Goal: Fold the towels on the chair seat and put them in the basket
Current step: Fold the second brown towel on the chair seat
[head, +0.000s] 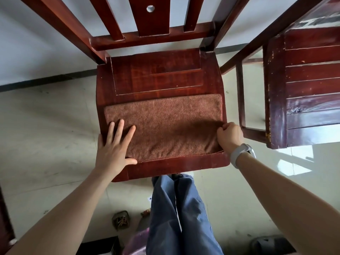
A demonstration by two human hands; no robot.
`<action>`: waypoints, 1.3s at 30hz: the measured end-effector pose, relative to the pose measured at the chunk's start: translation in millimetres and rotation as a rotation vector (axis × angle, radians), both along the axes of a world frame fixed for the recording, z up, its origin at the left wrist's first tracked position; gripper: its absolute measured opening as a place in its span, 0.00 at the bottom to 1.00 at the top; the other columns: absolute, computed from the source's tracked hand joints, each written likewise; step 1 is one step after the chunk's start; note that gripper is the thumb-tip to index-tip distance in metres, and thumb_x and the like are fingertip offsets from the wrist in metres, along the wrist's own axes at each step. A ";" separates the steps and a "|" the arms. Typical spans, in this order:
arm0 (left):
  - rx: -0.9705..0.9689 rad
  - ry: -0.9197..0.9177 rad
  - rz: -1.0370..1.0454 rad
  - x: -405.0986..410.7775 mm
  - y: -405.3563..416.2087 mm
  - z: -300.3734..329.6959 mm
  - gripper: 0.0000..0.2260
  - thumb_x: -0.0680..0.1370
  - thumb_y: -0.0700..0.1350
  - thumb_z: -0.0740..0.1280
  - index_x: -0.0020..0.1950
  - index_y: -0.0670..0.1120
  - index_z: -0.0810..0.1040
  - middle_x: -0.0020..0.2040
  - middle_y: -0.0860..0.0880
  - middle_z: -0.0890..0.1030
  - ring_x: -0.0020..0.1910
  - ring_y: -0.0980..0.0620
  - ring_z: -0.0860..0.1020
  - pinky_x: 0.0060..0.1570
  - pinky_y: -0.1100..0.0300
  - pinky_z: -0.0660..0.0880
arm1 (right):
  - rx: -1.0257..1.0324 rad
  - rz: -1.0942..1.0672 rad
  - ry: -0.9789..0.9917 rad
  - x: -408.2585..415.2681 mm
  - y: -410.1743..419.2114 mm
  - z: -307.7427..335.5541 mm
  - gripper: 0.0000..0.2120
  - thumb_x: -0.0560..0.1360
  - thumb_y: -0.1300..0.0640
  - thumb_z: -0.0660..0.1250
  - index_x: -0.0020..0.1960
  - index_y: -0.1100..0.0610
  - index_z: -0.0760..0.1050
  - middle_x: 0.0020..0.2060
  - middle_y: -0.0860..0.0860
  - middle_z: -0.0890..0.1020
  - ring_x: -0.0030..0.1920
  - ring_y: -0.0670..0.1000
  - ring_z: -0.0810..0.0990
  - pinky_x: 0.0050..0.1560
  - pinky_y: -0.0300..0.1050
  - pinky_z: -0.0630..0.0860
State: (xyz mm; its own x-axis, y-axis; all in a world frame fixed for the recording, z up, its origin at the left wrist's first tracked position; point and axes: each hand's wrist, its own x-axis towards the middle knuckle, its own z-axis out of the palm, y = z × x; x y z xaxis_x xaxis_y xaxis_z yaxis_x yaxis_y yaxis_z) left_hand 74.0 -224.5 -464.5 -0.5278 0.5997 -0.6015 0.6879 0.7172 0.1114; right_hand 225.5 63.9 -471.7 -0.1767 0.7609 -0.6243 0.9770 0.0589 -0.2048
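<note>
A brown towel (165,124) lies folded into a wide strip across the front half of the dark red wooden chair seat (158,78). My left hand (113,146) rests flat on the towel's left end, fingers straight and spread. My right hand (230,137) pinches the towel's right edge with curled fingers and lifts it slightly off the seat. A white watch sits on that wrist. No basket shows in this view.
A second dark wooden piece of furniture (303,85) stands close on the right. The chair's slatted back (147,17) rises behind the seat. My legs in blue trousers (180,214) stand at the seat's front edge on the pale tiled floor.
</note>
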 end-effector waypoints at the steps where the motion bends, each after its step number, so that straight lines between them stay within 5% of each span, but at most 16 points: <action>1: 0.000 0.003 0.001 0.3 0.2 0.0 0.51 0.57 0.58 0.77 0.74 0.50 0.54 0.76 0.43 0.49 0.74 0.39 0.48 0.64 0.32 0.57 | -0.014 0.012 -0.014 -1.6 0.4 2.1 0.08 0.71 0.61 0.61 0.45 0.62 0.77 0.51 0.63 0.78 0.53 0.64 0.74 0.52 0.51 0.71; 5: 0.000 0.011 0.009 0.0 1.7 2.1 0.51 0.57 0.58 0.77 0.74 0.50 0.55 0.76 0.43 0.50 0.75 0.39 0.48 0.64 0.32 0.56 | -0.047 0.015 -0.033 -4.4 0.3 14.2 0.07 0.69 0.59 0.62 0.39 0.63 0.75 0.38 0.59 0.78 0.42 0.62 0.76 0.40 0.45 0.69; 8: -0.014 -0.005 0.032 0.9 4.4 4.8 0.51 0.60 0.58 0.76 0.75 0.52 0.52 0.77 0.44 0.46 0.75 0.41 0.44 0.67 0.35 0.53 | -0.095 -0.084 0.106 -3.6 1.7 28.1 0.08 0.71 0.61 0.61 0.48 0.62 0.76 0.39 0.55 0.78 0.40 0.56 0.75 0.41 0.43 0.70; 12: 0.011 -0.028 0.086 6.0 7.4 10.7 0.43 0.68 0.54 0.73 0.75 0.51 0.50 0.77 0.44 0.43 0.75 0.43 0.43 0.72 0.42 0.49 | -0.316 -0.159 0.351 -10.7 -2.4 60.8 0.11 0.75 0.62 0.62 0.57 0.61 0.75 0.37 0.49 0.77 0.34 0.46 0.74 0.26 0.27 0.70; 14: 0.115 -0.027 0.155 8.7 6.6 17.4 0.35 0.72 0.48 0.70 0.74 0.48 0.56 0.77 0.43 0.49 0.75 0.44 0.48 0.73 0.44 0.51 | -0.353 -0.070 0.416 -22.5 -13.5 77.5 0.11 0.76 0.61 0.62 0.58 0.58 0.75 0.37 0.46 0.77 0.38 0.48 0.76 0.33 0.27 0.71; 16: 0.292 -0.025 0.331 10.9 3.8 26.4 0.26 0.74 0.43 0.68 0.70 0.44 0.65 0.74 0.42 0.59 0.74 0.43 0.55 0.71 0.46 0.56 | -0.333 0.073 0.472 -39.7 -30.9 90.6 0.15 0.75 0.61 0.63 0.61 0.56 0.73 0.39 0.43 0.78 0.40 0.43 0.78 0.43 0.34 0.73; 19: 0.510 -0.053 0.726 13.4 -7.4 35.0 0.14 0.75 0.39 0.65 0.61 0.41 0.75 0.63 0.42 0.75 0.64 0.45 0.72 0.62 0.54 0.69 | -0.350 0.304 0.503 -71.5 -71.3 100.5 0.17 0.74 0.61 0.64 0.63 0.57 0.72 0.35 0.44 0.77 0.37 0.45 0.76 0.44 0.41 0.74; 22: 0.628 -0.427 1.329 12.9 -16.2 42.2 0.06 0.77 0.40 0.64 0.51 0.46 0.78 0.50 0.46 0.81 0.52 0.48 0.78 0.56 0.54 0.74 | -0.450 0.448 0.494 -101.1 -120.3 99.6 0.19 0.74 0.61 0.63 0.65 0.56 0.70 0.33 0.45 0.76 0.36 0.48 0.77 0.41 0.36 0.74; 24: 0.646 -0.499 1.509 13.2 -20.9 41.2 0.07 0.77 0.41 0.62 0.45 0.50 0.79 0.42 0.46 0.82 0.45 0.49 0.81 0.51 0.50 0.76 | -0.576 0.472 0.485 -114.4 -148.0 97.0 0.20 0.75 0.61 0.61 0.67 0.55 0.68 0.34 0.45 0.77 0.39 0.51 0.81 0.46 0.40 0.79; 27: 0.570 -0.545 1.520 15.0 -24.6 32.4 0.08 0.78 0.47 0.60 0.48 0.48 0.79 0.49 0.45 0.81 0.47 0.48 0.80 0.49 0.54 0.76 | -0.586 0.503 0.427 -123.7 -163.6 86.6 0.18 0.77 0.58 0.59 0.66 0.53 0.69 0.45 0.51 0.81 0.45 0.53 0.82 0.50 0.49 0.79; 29: 0.500 -0.592 1.482 18.1 -24.8 25.1 0.09 0.78 0.50 0.60 0.49 0.49 0.78 0.50 0.47 0.80 0.50 0.46 0.78 0.51 0.54 0.76 | -0.350 0.607 0.406 -127.0 -156.3 75.6 0.14 0.77 0.59 0.58 0.62 0.57 0.72 0.53 0.56 0.79 0.50 0.56 0.79 0.53 0.45 0.74; 33: 0.368 -0.311 1.229 26.1 -20.5 17.9 0.17 0.75 0.54 0.65 0.56 0.43 0.78 0.52 0.44 0.82 0.52 0.44 0.79 0.50 0.57 0.73 | 0.064 0.914 0.317 -146.8 -128.4 54.2 0.16 0.77 0.59 0.55 0.63 0.58 0.72 0.60 0.55 0.74 0.63 0.56 0.67 0.61 0.51 0.65; 39: 0.418 -0.112 1.211 33.8 -19.1 16.0 0.12 0.77 0.49 0.63 0.56 0.44 0.78 0.50 0.44 0.83 0.50 0.43 0.79 0.49 0.55 0.73 | 0.170 1.159 0.045 -183.9 -112.2 29.8 0.17 0.78 0.54 0.53 0.64 0.56 0.68 0.62 0.55 0.73 0.65 0.56 0.65 0.64 0.57 0.58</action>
